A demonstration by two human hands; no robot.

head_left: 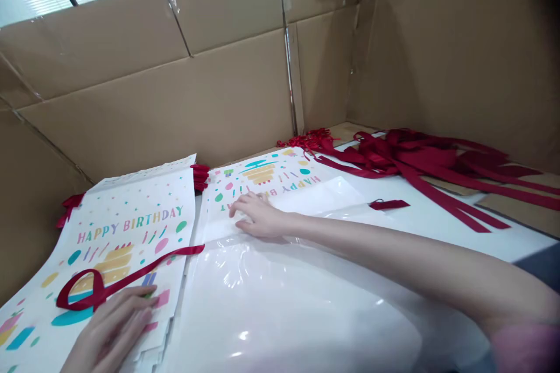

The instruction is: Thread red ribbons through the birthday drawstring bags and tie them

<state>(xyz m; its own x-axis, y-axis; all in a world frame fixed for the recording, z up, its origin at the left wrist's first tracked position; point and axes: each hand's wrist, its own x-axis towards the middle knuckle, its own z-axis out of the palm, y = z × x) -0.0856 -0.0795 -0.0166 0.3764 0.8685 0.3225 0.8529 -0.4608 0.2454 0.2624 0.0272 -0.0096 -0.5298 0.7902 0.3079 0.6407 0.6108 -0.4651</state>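
My left hand (114,326) rests on a stack of white printed sheets or bags (153,215) marked "HAPPY BIRTHDAY", its fingers stretched to the right. A dark red ribbon (144,271) lies looped on the top print; part of it passes out of sight by that hand. Over the glossy clear plastic (262,291), my right hand (258,215) has its fingers slightly bent and its thumb apart, with nothing visible in them. Just beyond its fingertips is a second birthday print (258,172), turned upside down, partly covered by a white flap (324,195).
Tall cardboard walls (166,105) enclose the back and sides. Many dark red ribbons (420,154) lie heaped at the right rear, near a bunch of thin red strings (308,139). A short red ribbon piece (389,204) lies beyond my right forearm.
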